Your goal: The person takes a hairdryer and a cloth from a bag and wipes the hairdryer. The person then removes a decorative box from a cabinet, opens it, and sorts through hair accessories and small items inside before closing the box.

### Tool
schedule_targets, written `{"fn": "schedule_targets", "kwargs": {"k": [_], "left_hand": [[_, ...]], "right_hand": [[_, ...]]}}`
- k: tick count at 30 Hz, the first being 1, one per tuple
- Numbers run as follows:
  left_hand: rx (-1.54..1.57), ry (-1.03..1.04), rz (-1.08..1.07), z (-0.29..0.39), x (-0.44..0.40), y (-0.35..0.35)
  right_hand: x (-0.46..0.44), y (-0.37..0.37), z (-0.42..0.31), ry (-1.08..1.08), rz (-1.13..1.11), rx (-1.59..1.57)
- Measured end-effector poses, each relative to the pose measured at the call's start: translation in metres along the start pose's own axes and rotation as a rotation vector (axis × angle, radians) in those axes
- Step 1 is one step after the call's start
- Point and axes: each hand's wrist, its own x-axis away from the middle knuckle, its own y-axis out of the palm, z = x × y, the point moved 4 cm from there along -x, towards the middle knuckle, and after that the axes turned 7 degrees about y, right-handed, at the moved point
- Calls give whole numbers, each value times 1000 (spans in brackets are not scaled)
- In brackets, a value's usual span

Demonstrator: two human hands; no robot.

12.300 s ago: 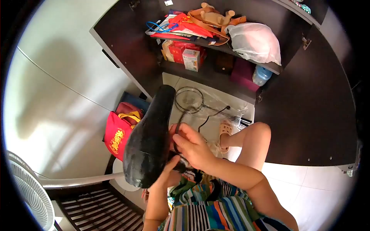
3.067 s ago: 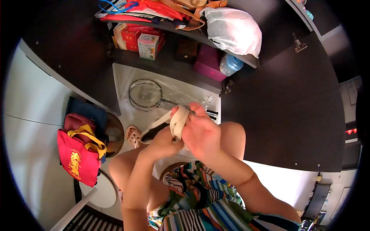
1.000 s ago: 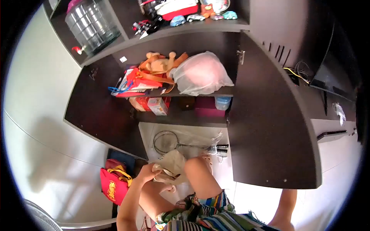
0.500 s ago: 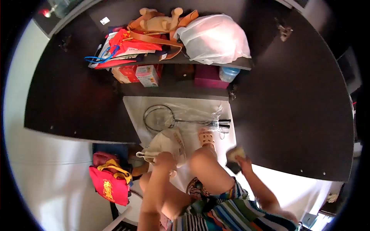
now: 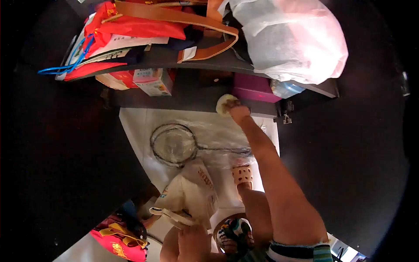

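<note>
My right hand (image 5: 235,109) reaches forward to the front edge of the lower cabinet shelf (image 5: 187,97), closed on a pale yellowish roundish object (image 5: 222,105) near the purple box (image 5: 255,88). Down at the bottom, my left hand (image 5: 194,238) grips the handle area of a cream cloth bag (image 5: 185,194), which hangs in front of my knees. The fingers of that hand are partly hidden by the bag's opening. Beyond the bag, a racket (image 5: 174,144) in clear plastic lies on the pale cabinet floor.
On the upper shelf lie red bags (image 5: 139,26), a brown strap (image 5: 174,13) and a white plastic bag (image 5: 297,39). A small box (image 5: 152,82) and a blue container (image 5: 286,88) stand below. Dark open doors flank both sides. A red bag (image 5: 120,246) sits lower left.
My right hand has swung from the right side forward to the lower shelf with the pale object. My left hand still holds the cream bag. The view has moved closer to the shelves.
</note>
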Motion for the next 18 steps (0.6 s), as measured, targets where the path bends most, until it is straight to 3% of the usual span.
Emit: {"fn": "schedule_targets", "kwargs": {"k": [1,4,6,8,10,15,17,18], "left_hand": [[6,0,5,0,-3,-1],[13,1,9,0,-7,0],[12,-2,16,0,-7,2],[9,-9,30,-1,-6,5],[5,-13,46,0,-5,8],[-7,-36,118,-3,7,16],[-29,-44,178,-2,7,18],[-38,-40,207,2,5,18]], "right_hand": [[2,8,12,-5,-14,-6],[22,36,53,334,-208,-73],[49,48,95,391,-201,-26],[87,89,157,634,-142,-61],[103,33,159,796,-258,-147],[120,18,133,280,-529,-43],[128,-6,102,405,-557,-208],[135,-36,79,634,-535,-383]]}}
